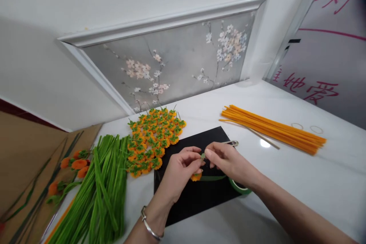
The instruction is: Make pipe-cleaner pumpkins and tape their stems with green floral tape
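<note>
My left hand [184, 166] is closed over a small orange pipe-cleaner flower [196, 177], whose edge shows below the fingers. My right hand [224, 157] pinches green tape [203, 156] at the fingertips, close against my left fingers. A strip of the tape runs below the hands to a green tape roll [239, 187], partly hidden under my right wrist. Both hands are above a black board [197, 206]. Scissors or a similar metal tool [233, 143] show only a looped end behind my right hand.
Several finished orange-and-green flowers [153, 137] cluster left of the board. Beside them is a heap of green pipe cleaners [100, 190]. Orange pipe cleaners [274, 127] lie at the right near two thin rings [316, 129]. Orange blooms [78, 164] rest on brown cardboard [34, 152]. A wall stands behind.
</note>
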Available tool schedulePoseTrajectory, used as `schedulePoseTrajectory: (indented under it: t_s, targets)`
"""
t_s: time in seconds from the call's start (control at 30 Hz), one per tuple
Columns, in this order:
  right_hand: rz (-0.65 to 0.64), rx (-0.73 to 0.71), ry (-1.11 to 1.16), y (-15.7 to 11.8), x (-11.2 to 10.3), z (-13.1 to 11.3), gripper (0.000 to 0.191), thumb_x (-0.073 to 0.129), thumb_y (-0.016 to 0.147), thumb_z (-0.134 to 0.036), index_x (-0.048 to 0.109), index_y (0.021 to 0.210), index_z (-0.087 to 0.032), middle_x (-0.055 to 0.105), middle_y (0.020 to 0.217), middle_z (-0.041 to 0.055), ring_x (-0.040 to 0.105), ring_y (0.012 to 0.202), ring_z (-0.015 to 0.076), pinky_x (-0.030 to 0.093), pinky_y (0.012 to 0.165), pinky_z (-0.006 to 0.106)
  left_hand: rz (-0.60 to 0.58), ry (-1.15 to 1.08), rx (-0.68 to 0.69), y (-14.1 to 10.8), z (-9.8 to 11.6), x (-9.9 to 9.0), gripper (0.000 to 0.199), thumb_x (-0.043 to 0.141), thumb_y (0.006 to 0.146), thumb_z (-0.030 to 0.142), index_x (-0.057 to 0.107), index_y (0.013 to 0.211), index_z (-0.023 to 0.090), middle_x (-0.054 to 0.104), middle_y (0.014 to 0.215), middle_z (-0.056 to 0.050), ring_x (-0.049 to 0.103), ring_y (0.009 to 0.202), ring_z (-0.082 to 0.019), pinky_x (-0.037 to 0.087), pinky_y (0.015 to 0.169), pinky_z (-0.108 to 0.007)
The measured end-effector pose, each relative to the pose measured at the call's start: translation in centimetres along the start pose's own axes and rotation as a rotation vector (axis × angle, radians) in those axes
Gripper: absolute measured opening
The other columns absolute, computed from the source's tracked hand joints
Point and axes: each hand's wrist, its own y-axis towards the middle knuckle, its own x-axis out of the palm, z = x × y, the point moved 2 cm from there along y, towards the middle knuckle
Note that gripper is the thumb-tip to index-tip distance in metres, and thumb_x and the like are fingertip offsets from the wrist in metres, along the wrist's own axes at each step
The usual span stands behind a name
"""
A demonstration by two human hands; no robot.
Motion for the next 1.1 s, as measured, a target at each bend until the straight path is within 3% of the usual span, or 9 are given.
schedulePoseTrajectory:
  t_s: [0.13, 0.27, 0.4, 0.47, 0.6, 0.7, 0.87, 1.1]
  targets:
    - [0.073, -0.103, -0.094, 0.0, 0.5, 0.2, 0.022, 0.049, 0.089, -0.031, 0.058, 0.073, -0.019, 0.058, 0.066, -0.0015, 0.052, 0.062, 0.0123, 0.039, 0.057, 0.023, -0.007, 0.053, -0.006, 0.2, 0.1, 0.6, 0.012, 0.07, 0.076, 0.025, 0.074, 0.078, 0.015, 0.053, 0.113, -0.006, 0.058, 0.072, -0.008, 0.051, 0.061, -0.017]
    - [0.071, -0.158, -0.141, 0.0, 0.4, 0.6, 0.025, 0.048, 0.09, -0.025, 0.058, 0.068, -0.018, 0.058, 0.066, -0.0017, 0.05, 0.062, 0.0119, 0.037, 0.06, 0.024, -0.045, 0.168, -0.027, 0.5, 0.3, 0.5, 0.016, 0.065, 0.078, 0.028, 0.074, 0.081, 0.015, 0.054, 0.114, -0.007, 0.055, 0.06, -0.006, 0.046, 0.048, -0.017]
    - [-0.009, -0.141, -0.142, 0.1, 0.2, 0.7, 0.027, 0.048, 0.089, -0.024, 0.058, 0.065, -0.018, 0.055, 0.064, -0.0025, 0.047, 0.06, 0.0112, 0.035, 0.058, 0.023, -0.148, 0.405, 0.063, 0.7, 1.0, 0.1, 0.018, 0.06, 0.081, 0.021, 0.074, 0.072, 0.016, 0.059, 0.108, -0.006, 0.06, 0.078, -0.013, 0.048, 0.064, -0.02]
    - [-0.044, -0.098, -0.13, 0.3, 0.2, 0.9, 0.027, 0.049, 0.089, -0.026, 0.057, 0.065, -0.017, 0.051, 0.061, -0.0034, 0.043, 0.058, 0.0109, 0.032, 0.055, 0.023, -0.155, 0.463, 0.089, 0.8, 1.1, -0.2, 0.017, 0.06, 0.08, 0.02, 0.074, 0.069, 0.016, 0.06, 0.107, -0.005, 0.059, 0.078, -0.012, 0.046, 0.067, -0.021]
    - [-0.064, -0.052, -0.08, 0.6, 0.1, 1.4, 0.024, 0.049, 0.087, -0.027, 0.053, 0.065, -0.018, 0.045, 0.06, -0.0044, 0.038, 0.057, 0.0103, 0.03, 0.054, 0.023, -0.131, 0.479, 0.099, 1.0, 1.0, -0.5, 0.015, 0.063, 0.078, 0.024, 0.071, 0.068, 0.016, 0.058, 0.111, -0.005, 0.056, 0.072, -0.011, 0.043, 0.059, -0.022]
    - [-0.061, -0.056, -0.075, 0.7, 0.3, 1.8, 0.023, 0.049, 0.086, -0.025, 0.052, 0.065, -0.018, 0.047, 0.062, -0.0036, 0.04, 0.06, 0.0107, 0.032, 0.057, 0.023, -0.089, 0.472, 0.126, 1.0, 0.9, -0.5, 0.014, 0.064, 0.075, 0.022, 0.067, 0.063, 0.016, 0.058, 0.111, -0.005, 0.058, 0.083, -0.015, 0.045, 0.068, -0.024]
    - [-0.059, -0.077, -0.115, 0.8, 0.7, 1.9, 0.019, 0.048, 0.085, -0.019, 0.051, 0.066, -0.018, 0.048, 0.064, -0.0034, 0.042, 0.062, 0.011, 0.033, 0.058, 0.023, -0.041, 0.474, 0.098, 1.0, 0.6, -0.5, 0.013, 0.063, 0.072, 0.019, 0.063, 0.06, 0.016, 0.059, 0.108, -0.004, 0.059, 0.079, -0.015, 0.047, 0.07, -0.029]
    - [-0.008, -0.16, -0.229, 0.5, 0.9, 1.0, 0.019, 0.045, 0.081, -0.006, 0.052, 0.068, -0.018, 0.054, 0.068, -0.0022, 0.048, 0.063, 0.0113, 0.035, 0.059, 0.023, 0.026, 0.545, 0.14, 1.1, 0.2, -0.5, 0.014, 0.065, 0.068, 0.014, 0.057, 0.058, 0.017, 0.061, 0.103, -0.004, 0.059, 0.089, -0.019, 0.045, 0.086, -0.035]
